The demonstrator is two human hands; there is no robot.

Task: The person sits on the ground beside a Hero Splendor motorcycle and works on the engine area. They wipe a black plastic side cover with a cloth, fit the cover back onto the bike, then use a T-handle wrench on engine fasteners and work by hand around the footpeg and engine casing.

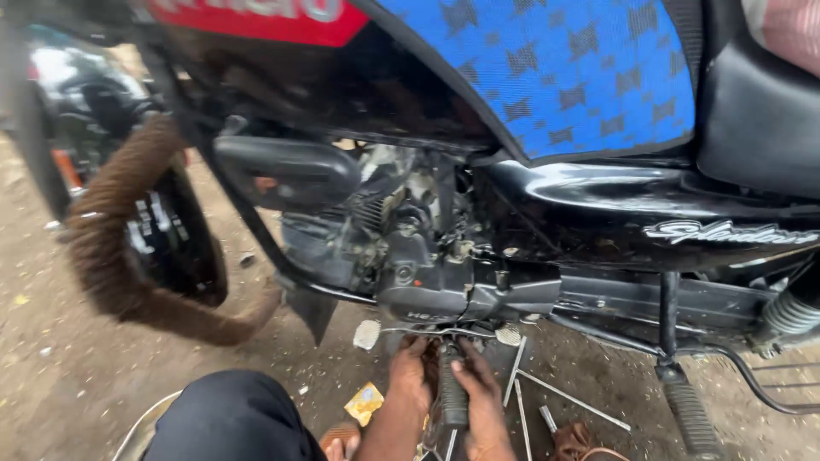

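A black motorcycle point(598, 205) with a blue patterned seat cover stands side-on in front of me. Low under its grey engine point(418, 256), my left hand point(408, 376) and my right hand point(477, 384) reach in side by side. Between them stands the black ribbed rubber footrest point(453, 397); my right hand's fingers wrap it on the right, and my left hand's fingers press against its left side near the bracket. What the fingertips touch beneath the engine is hidden.
A furry brown crash guard point(111, 248) curves around the front wheel point(184, 248) at left. Thin metal rods point(564, 397) lie on the dirt at right, near a second footrest point(688, 414). My dark-clothed knee point(231, 418) and a yellow wrapper point(366, 401) sit close by.
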